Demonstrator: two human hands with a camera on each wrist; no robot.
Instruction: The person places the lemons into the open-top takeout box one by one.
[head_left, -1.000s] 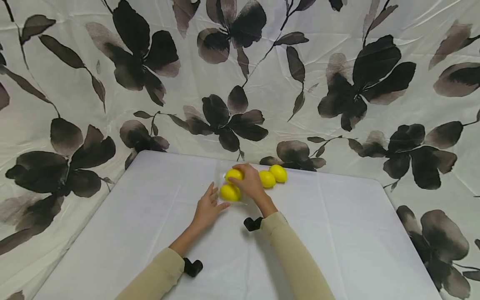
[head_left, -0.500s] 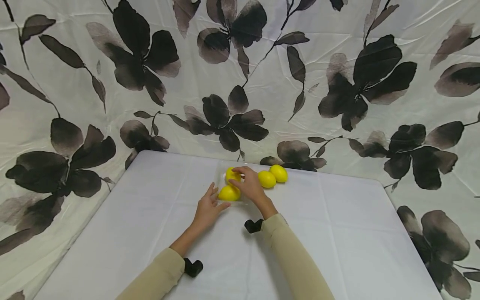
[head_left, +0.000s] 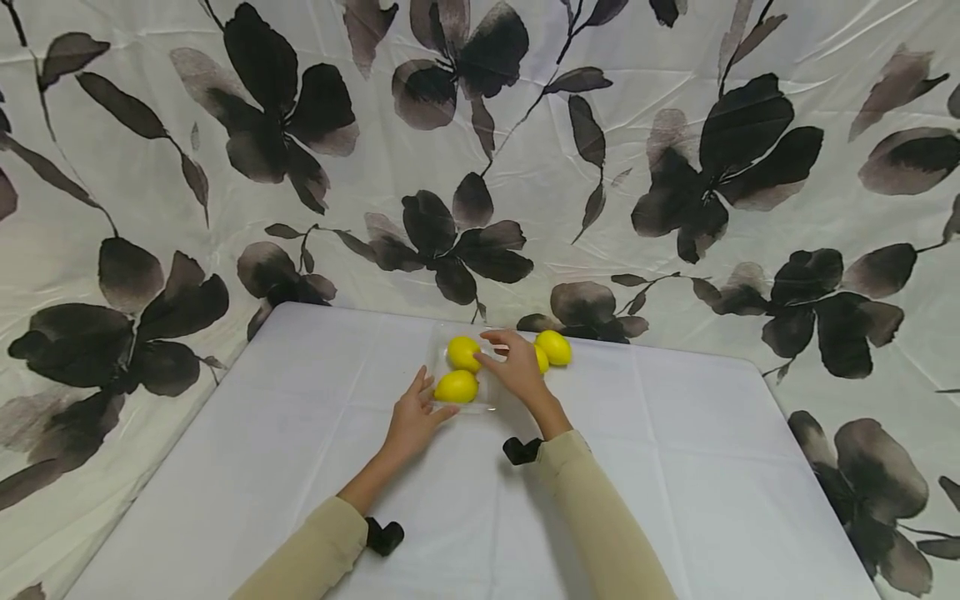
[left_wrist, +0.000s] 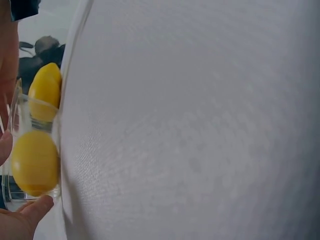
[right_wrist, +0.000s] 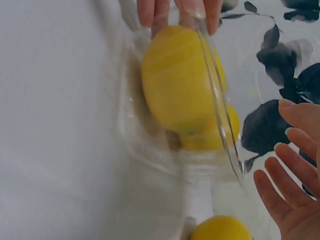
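Observation:
A clear plastic container (head_left: pixel 483 407) stands near the table's far edge with two yellow lemons in it. The back lemon (head_left: pixel 463 353) lies behind the front lemon (head_left: pixel 456 387). My left hand (head_left: pixel 415 419) rests its extended fingers and thumb against the container's near left corner; its fingertips (right_wrist: pixel 195 7) touch the wall in the right wrist view. Just right of the back lemon is my right hand (head_left: pixel 519 367), fingers spread and holding nothing. Behind it, another lemon (head_left: pixel 542 359) is partly hidden, touching one more lemon (head_left: pixel 553 347).
A white cloth covers the table (head_left: pixel 300 467). Behind its far edge hangs a floral curtain (head_left: pixel 570 208). Black wrist cameras sit on both cuffs, the left camera (head_left: pixel 384 537) and the right camera (head_left: pixel 522 451).
My right hand has let go of the back lemon inside the container and drawn away to the right, now partly covering a lemon outside. My left hand has stayed at the container.

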